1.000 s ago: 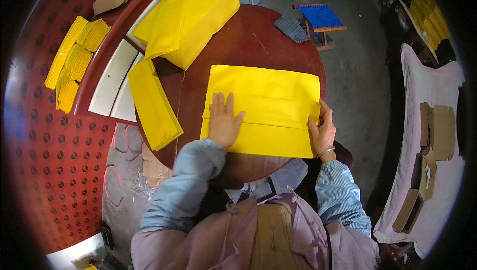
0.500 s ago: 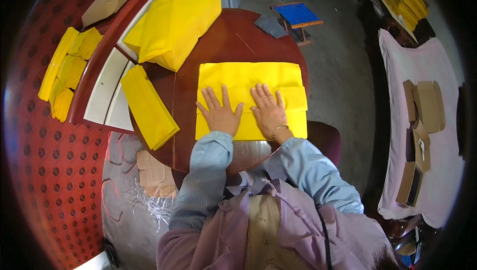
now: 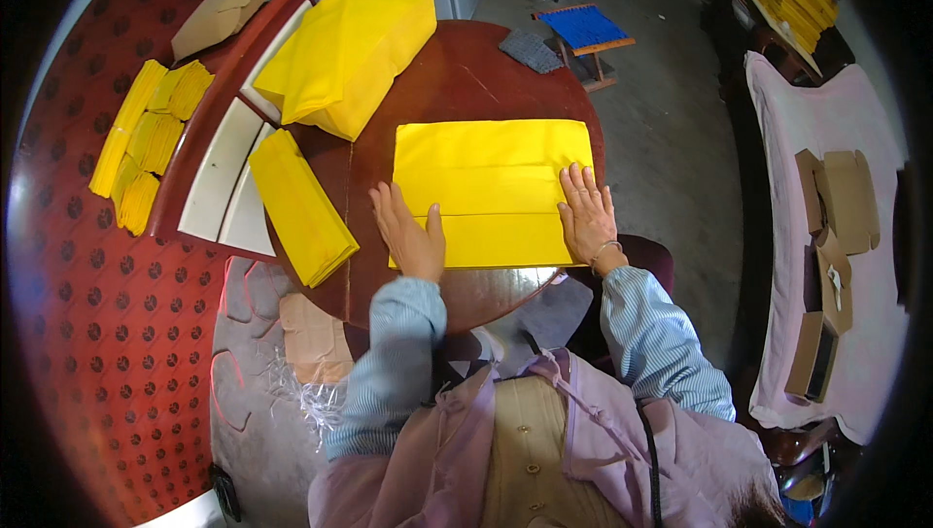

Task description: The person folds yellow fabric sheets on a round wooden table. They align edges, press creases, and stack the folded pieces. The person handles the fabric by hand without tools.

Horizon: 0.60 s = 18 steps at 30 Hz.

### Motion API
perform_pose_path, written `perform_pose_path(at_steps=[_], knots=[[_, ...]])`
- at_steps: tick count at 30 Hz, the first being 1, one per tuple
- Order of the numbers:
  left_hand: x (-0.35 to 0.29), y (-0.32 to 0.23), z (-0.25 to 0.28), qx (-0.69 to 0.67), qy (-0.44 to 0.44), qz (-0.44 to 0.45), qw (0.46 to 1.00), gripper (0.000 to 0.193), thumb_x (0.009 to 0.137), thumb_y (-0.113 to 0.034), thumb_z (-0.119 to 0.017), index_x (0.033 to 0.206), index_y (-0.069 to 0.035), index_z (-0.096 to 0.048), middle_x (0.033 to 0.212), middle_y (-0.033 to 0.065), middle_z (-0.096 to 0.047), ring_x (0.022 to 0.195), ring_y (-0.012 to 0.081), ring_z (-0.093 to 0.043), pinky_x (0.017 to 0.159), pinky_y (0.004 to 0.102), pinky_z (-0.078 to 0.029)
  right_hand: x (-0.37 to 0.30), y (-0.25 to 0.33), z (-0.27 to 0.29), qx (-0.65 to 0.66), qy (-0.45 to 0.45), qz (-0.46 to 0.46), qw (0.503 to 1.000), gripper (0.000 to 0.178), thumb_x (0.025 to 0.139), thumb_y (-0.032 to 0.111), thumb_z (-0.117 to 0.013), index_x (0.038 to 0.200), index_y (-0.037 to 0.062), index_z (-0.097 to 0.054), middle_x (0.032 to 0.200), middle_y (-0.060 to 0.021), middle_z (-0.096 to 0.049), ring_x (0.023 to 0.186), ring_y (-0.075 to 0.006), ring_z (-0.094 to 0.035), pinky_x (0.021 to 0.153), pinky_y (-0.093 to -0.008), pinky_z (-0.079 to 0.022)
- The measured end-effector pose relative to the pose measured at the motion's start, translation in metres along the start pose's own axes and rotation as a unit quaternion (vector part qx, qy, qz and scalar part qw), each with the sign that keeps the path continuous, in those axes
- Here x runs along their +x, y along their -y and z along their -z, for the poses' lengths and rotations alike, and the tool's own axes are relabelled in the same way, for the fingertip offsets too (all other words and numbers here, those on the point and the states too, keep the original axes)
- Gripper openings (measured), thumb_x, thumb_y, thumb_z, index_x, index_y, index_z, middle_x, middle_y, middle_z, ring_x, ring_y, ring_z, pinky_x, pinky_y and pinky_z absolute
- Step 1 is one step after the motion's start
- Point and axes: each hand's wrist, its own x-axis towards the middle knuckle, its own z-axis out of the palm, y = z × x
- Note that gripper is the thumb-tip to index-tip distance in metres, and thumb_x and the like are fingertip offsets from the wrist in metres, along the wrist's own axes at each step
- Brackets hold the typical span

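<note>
A flat yellow fabric piece (image 3: 491, 193), folded into a rectangle with crosswise fold lines, lies before me on the round red-brown table (image 3: 452, 76). My left hand (image 3: 410, 237) rests at its left edge, fingers stretched out and thumb apart. At the right edge my right hand (image 3: 589, 217) lies flat with fingers extended, a bracelet on its wrist. Neither hand grips anything. Left of the piece is a narrow folded yellow bundle (image 3: 301, 207). A large yellow fabric stack (image 3: 355, 57) sits at the table's far left.
A dark grey cloth (image 3: 530, 50) lies at the table's far right edge, near a blue-topped folding stool (image 3: 586, 30). More yellow bundles (image 3: 154, 144) rest on the red patterned surface at left. Open cardboard boxes (image 3: 831, 237) lie on a pale-covered surface at right.
My hands have slid apart from the middle of the yellow piece to its left and right edges. The fabric looks flatter, and the view has shifted slightly.
</note>
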Motion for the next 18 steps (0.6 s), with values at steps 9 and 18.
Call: perform_pose_path(at_steps=[9,18], knots=[[-0.009,-0.053,-0.019,-0.598,0.067,0.449,0.66,0.024,0.11,-0.013,-0.059,0.13,0.001,-0.056,0.132,0.0132,-0.063,0.126,0.0227,-0.058,0.113,0.034,-0.044,0.004,0.002,0.017,-0.013,0.046,-0.007,0.999,0.06,0.114,0.041,-0.038,0.171,0.0213,-0.029,0.18,-0.0021,-0.021,0.166,-0.0242,-0.014,0.133,-0.0576,-0.005],[0.033,-0.091,-0.031,-0.555,0.135,0.417,0.707,0.06,0.094,0.004,-0.068,0.148,-0.01,-0.046,0.134,0.0122,-0.063,0.117,0.0325,-0.069,0.094,0.0485,-0.064,0.04,-0.01,0.068,0.158,-0.02,0.086,0.984,0.061,0.106,0.055,-0.056,0.155,0.0186,-0.057,0.157,-0.0108,-0.058,0.148,-0.0311,-0.049,0.128,-0.0579,-0.025]])
